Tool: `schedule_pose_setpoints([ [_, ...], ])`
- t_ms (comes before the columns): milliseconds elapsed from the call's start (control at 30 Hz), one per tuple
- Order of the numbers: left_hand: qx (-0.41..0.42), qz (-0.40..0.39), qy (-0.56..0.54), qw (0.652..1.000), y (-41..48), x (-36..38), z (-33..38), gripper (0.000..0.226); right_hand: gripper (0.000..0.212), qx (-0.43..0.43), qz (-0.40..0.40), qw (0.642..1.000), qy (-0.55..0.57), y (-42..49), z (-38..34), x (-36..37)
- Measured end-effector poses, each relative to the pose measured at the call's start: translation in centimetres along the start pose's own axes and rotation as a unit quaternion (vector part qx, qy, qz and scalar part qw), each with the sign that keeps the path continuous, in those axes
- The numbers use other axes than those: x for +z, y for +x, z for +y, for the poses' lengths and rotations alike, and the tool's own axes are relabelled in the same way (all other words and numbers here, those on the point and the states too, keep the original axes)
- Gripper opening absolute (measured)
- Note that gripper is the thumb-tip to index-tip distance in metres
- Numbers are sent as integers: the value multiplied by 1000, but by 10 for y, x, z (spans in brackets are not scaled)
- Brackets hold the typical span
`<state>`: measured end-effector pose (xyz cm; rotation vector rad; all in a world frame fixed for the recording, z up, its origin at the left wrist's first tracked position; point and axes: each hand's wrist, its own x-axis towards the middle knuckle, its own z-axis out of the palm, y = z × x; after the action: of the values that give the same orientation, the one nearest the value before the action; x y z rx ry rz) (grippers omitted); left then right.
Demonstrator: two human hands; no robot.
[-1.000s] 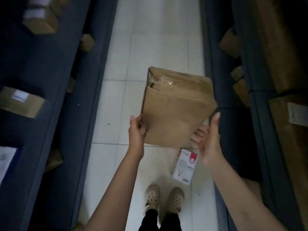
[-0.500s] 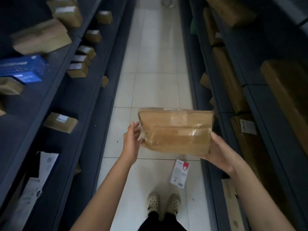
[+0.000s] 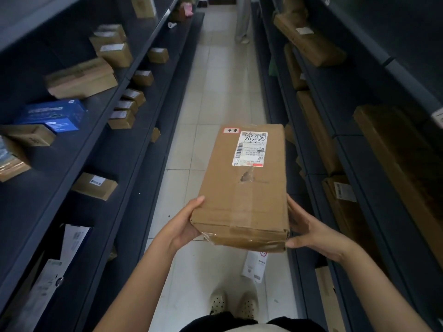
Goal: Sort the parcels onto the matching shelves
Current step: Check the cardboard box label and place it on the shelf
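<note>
I hold a brown cardboard parcel [image 3: 244, 188] flat in front of me over the aisle, its white shipping label [image 3: 250, 149] facing up at the far end. My left hand [image 3: 181, 227] grips its near left corner, thumb on top. My right hand [image 3: 311, 230] clasps the near right side. Dark blue shelves run along both sides: the left shelves [image 3: 100, 130] carry several small brown boxes and a blue box [image 3: 54, 116], the right shelves [image 3: 354, 144] carry long brown parcels [image 3: 318, 130].
A white parcel [image 3: 255, 265] lies on the tiled floor [image 3: 215, 92] just ahead of my shoes. White envelopes [image 3: 69, 245] lean in the lower left shelf. A person's legs [image 3: 242, 20] stand at the far end of the aisle.
The parcel has turned from its underside and edge to lying flat with the label up. My view has lifted from the floor toward the aisle and shelves.
</note>
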<state>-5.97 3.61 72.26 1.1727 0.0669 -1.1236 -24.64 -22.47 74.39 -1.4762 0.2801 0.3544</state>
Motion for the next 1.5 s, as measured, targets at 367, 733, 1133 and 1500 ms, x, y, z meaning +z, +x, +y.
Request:
schedule_pose_setpoints([
  [367,75,-43,127,988,0,-13,20,98,114,-8,286,956,-57,20,-49,-5],
  [733,-45,-219,436,872,43,-22,156,98,78,-33,3,869,-494,126,-205,-36],
  [1133,-88,-335,432,833,78,-16,185,73,76,198,-186,885,-377,159,-184,-31],
  [1500,192,21,261,946,36,-34,184,116,75,107,14,977,-187,108,-157,-80],
])
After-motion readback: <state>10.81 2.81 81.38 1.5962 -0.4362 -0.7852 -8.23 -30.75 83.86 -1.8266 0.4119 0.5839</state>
